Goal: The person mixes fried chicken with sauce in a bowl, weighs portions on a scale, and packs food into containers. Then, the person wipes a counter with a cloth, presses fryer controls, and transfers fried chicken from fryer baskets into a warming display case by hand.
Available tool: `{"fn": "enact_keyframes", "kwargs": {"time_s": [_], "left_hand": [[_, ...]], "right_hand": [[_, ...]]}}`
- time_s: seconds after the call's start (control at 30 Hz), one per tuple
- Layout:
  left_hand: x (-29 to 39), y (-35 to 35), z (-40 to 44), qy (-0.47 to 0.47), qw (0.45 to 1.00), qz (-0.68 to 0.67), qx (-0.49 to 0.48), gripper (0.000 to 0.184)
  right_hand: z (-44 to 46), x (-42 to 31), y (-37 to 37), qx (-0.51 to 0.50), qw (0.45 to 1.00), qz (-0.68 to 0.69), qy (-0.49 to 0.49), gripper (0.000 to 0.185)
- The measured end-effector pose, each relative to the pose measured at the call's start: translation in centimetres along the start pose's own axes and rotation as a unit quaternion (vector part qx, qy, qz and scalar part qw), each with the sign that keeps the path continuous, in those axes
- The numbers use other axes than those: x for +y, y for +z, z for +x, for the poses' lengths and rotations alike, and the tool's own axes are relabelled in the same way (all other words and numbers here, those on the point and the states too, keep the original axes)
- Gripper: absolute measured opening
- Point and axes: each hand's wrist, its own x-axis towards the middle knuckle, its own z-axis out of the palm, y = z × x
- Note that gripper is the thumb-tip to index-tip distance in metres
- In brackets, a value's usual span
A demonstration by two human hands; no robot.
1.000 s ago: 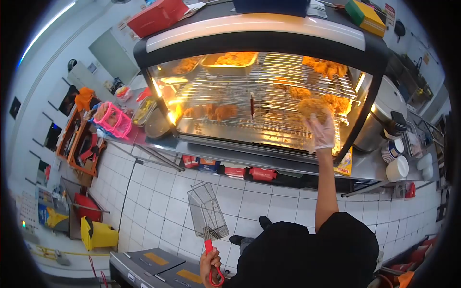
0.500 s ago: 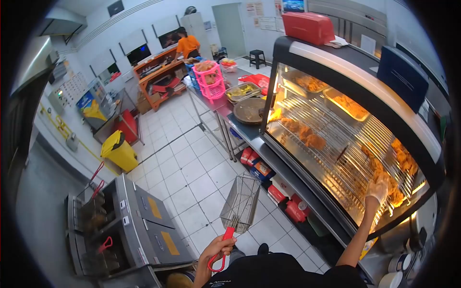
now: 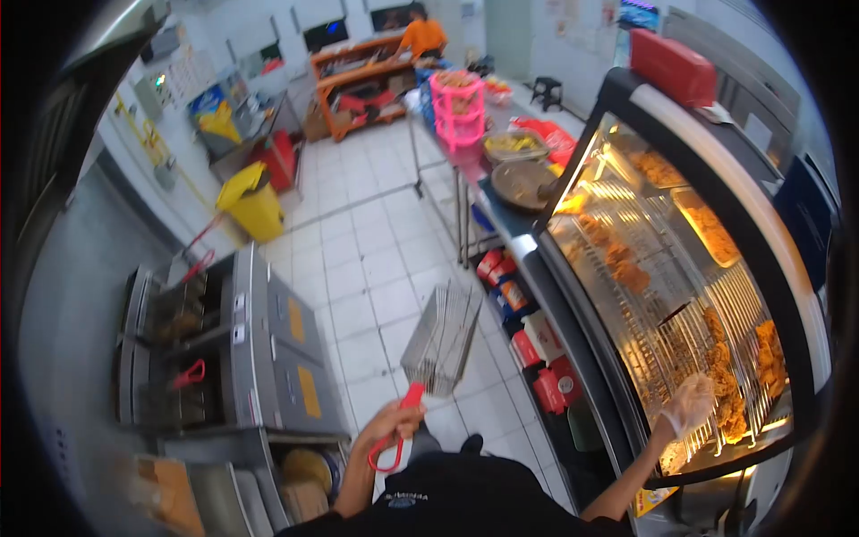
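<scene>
My left hand [image 3: 398, 425] is wrapped round the red handle [image 3: 412, 395] of an empty wire fryer basket [image 3: 440, 340], held out over the floor. My right hand [image 3: 691, 403], in a clear plastic glove, is inside the lit display cabinet [image 3: 810, 309]. It is just left of a row of fried chicken [image 3: 723, 380] on the wire rack [image 3: 707, 313]. Its fingers are blurred, and I cannot make out whether anything is between them. More chicken [image 3: 617, 255] lies farther back on the rack, and a metal tray [image 3: 687, 197] of fried pieces is at the cabinet's far side.
Grey fryers [image 3: 255, 313] with red-handled baskets stand at left. A yellow bin [image 3: 252, 204] is behind them. Red boxes [image 3: 555, 385] sit under the counter. A pink basket rack [image 3: 458, 125] and a round lid [image 3: 521, 183] are on it. A person in orange [image 3: 422, 38] is far back.
The view has swung left, towards the fryers. My right hand has moved from over the chicken row to its left side. My left hand still holds the basket.
</scene>
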Motion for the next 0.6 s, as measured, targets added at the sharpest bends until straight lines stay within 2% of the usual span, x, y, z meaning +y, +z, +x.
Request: {"fn": "enact_keyframes", "kwargs": {"time_s": [0.03,0.07,0.1,0.13,0.17,0.2,0.23,0.27,0.33,0.43,0.5,0.57,0.6], "left_hand": [[0.2,-0.2,-0.5,0.021,1.000,-0.009,-0.006,0.013],[0.8,0.1,-1.2,0.026,0.999,-0.012,0.027,0.012],[1.2,0.2,-1.7,0.044,0.998,-0.019,0.041,0.012],[1.3,-0.3,-2.2,0.054,0.997,-0.034,0.034,0.012],[1.7,-0.3,-2.9,0.076,0.995,-0.044,0.044,0.013],[2.3,-0.1,-3.6,0.103,0.992,-0.050,0.055,0.014],[2.9,-0.3,-4.3,0.121,0.989,-0.053,0.063,0.016],[3.3,-0.6,-4.9,0.142,0.986,-0.056,0.071,0.017],[4.1,-1.3,-6.2,0.181,0.978,-0.061,0.084,0.020],[5.6,-2.7,-8.0,0.246,0.962,-0.054,0.108,0.027],[7.1,-3.1,-9.7,0.301,0.945,-0.040,0.126,0.028],[7.8,-4.2,-11.1,0.343,0.927,-0.042,0.143,0.031],[8.1,-4.7,-12.0,0.362,0.919,-0.054,0.145,0.032]], "right_hand": [[-1.9,-4.8,-0.7,-0.062,0.990,0.095,0.080,0.024],[-3.7,-10.1,-1.6,-0.109,0.963,0.177,0.170,0.029],[-6.8,-10.6,-0.2,-0.101,0.963,0.248,-0.004,0.029],[-9.5,-12.8,0.4,-0.162,0.968,0.190,0.032,0.026],[-11.7,-14.8,0.9,-0.260,0.952,0.164,0.010,0.024],[-13.5,-17.2,1.4,-0.375,0.906,0.186,0.060,0.021],[-17.1,-13.2,6.0,-0.421,0.880,0.219,-0.028,0.020],[-18.4,-17.8,4.4,-0.428,0.876,0.199,-0.095,0.017],[-23.0,-16.9,7.8,-0.470,0.840,0.246,-0.114,0.017],[-26.3,-15.7,12.7,-0.644,0.721,0.233,-0.104,0.018],[-28.5,-14.7,15.5,-0.659,0.713,0.170,-0.167,0.020],[-30.9,-13.2,17.8,-0.685,0.699,0.131,-0.158,0.021],[-34.0,-7.8,22.4,-0.714,0.678,0.114,-0.130,0.023]]}}
